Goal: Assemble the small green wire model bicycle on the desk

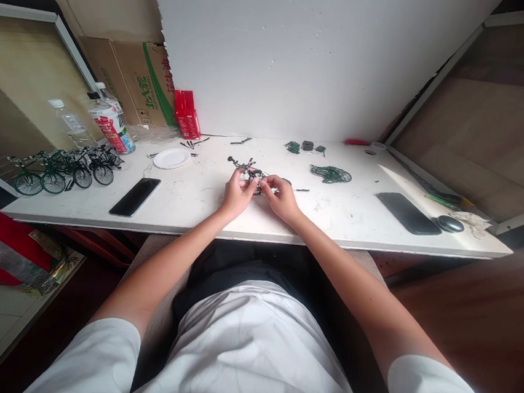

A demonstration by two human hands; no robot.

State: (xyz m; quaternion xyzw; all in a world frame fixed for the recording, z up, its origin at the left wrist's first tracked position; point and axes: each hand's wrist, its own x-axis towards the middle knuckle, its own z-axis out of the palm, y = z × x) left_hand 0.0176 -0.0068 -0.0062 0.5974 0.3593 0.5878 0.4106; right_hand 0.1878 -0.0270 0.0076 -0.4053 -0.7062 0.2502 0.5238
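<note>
Both my hands hold a small dark model bicycle [249, 167] just above the white table, near its front middle. My left hand [238, 192] grips its left part, thumb and fingers closed. Thumb and forefinger of my right hand [282, 197] pinch it near the middle, close to the left fingertips. Much of the bicycle is hidden behind my fingers. A thin dark rod [302, 190] lies just right of my right hand. Farther back on the right is a heap of dark green bicycle parts [331, 174]. Several finished-looking model bicycles [55, 170] stand in a row at the far left.
Left of my hands lie a black phone [134, 196] and a white paper plate [172, 158]. Bottles [111, 121] and a red box [187, 114] stand behind. Small green pieces [293, 146] lie at the back. To the right are a dark flat case [408, 214] and a computer mouse [450, 224].
</note>
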